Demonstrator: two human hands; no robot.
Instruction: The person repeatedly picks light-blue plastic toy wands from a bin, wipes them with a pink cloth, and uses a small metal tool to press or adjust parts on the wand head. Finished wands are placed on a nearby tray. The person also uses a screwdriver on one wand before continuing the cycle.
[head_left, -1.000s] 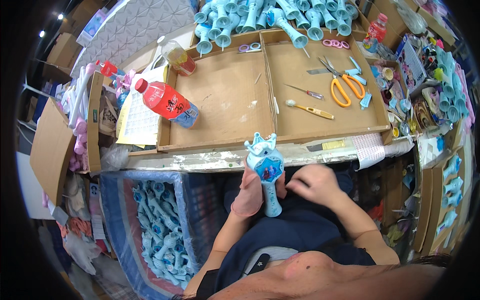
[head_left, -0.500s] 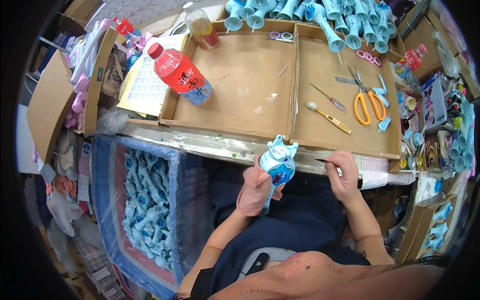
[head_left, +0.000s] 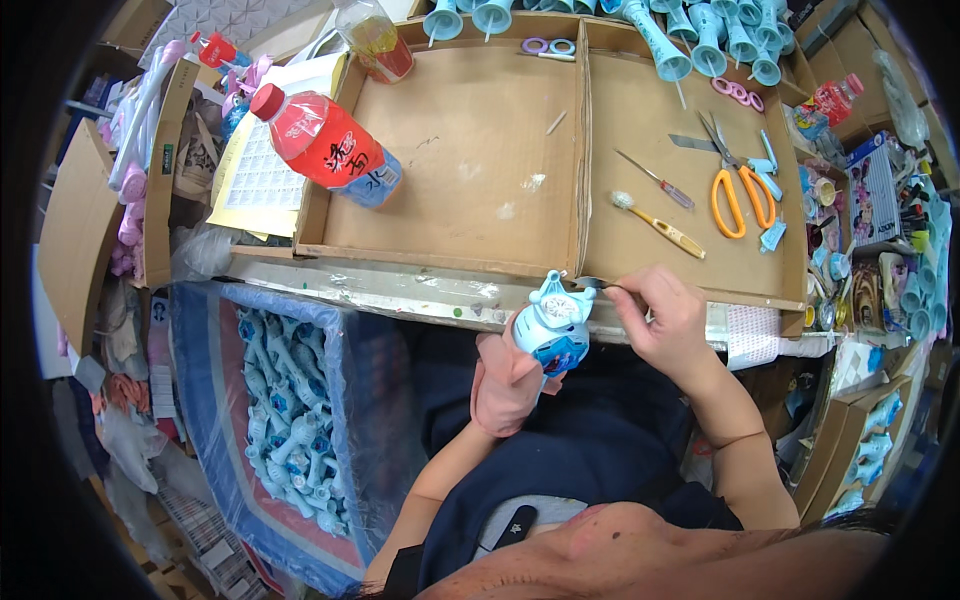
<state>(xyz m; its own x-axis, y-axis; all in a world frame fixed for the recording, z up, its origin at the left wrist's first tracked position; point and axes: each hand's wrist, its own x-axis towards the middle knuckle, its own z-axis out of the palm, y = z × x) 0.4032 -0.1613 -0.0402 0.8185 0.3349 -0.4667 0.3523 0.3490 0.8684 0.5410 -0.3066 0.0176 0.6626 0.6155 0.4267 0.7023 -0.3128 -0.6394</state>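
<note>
Pale blue plastic makes up the toy wand (head_left: 562,325), which sits in front of the person's body, just near of the tabletop (head_left: 440,305) edge. The left hand (head_left: 505,385), in a pink covering, is closed around it below the round head, probably so that the crown end stays exposed and steady. The right hand (head_left: 660,318) pinches a thin grey tool (head_left: 592,283), fingers narrow, seemingly for fine control; its tip is at the crown's right side, though whether it touches I cannot tell.

Beyond, the scissors (head_left: 733,162), screwdriver (head_left: 677,194) and toothbrush (head_left: 660,227) lie in the right part of a cardboard tray (head_left: 450,225), likely for easy reach by the right hand. More wands (head_left: 655,45) lie at the far side, while others fill a plastic-wrapped blue bin (head_left: 205,350) at the near left, apparently to keep them grouped.

Half a second ago, the tool was well apart from the wand, to its right; now the right hand is farther left and the tool is at the crown. The left hand keeps its hold.
</note>
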